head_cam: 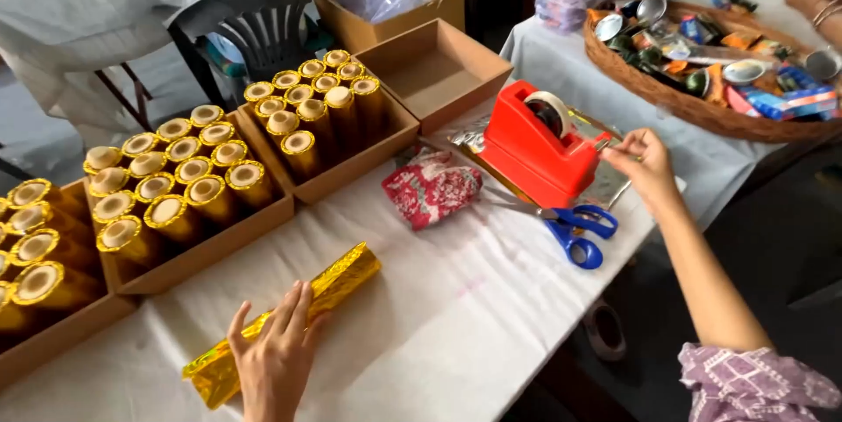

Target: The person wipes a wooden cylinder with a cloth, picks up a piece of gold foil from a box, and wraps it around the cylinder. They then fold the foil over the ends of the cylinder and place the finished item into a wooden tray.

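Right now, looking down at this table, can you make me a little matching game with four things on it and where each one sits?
Things:
1. gold-wrapped tube
2. red tape dispenser
3. blue-handled scissors
4. woven basket

Places:
A. under the left hand
B. on the far table, full of small packets
C. at the right hand fingertips
D. lying flat by the near table edge, in front of the dispenser

Pairs: 1-A, 2-C, 3-D, 4-B

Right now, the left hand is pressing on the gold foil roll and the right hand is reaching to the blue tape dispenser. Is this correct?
Not quite. The head view shows the tape dispenser is red; the scissors have the blue handles. Otherwise right: the left hand presses the gold foil roll, and the right hand reaches to the dispenser.
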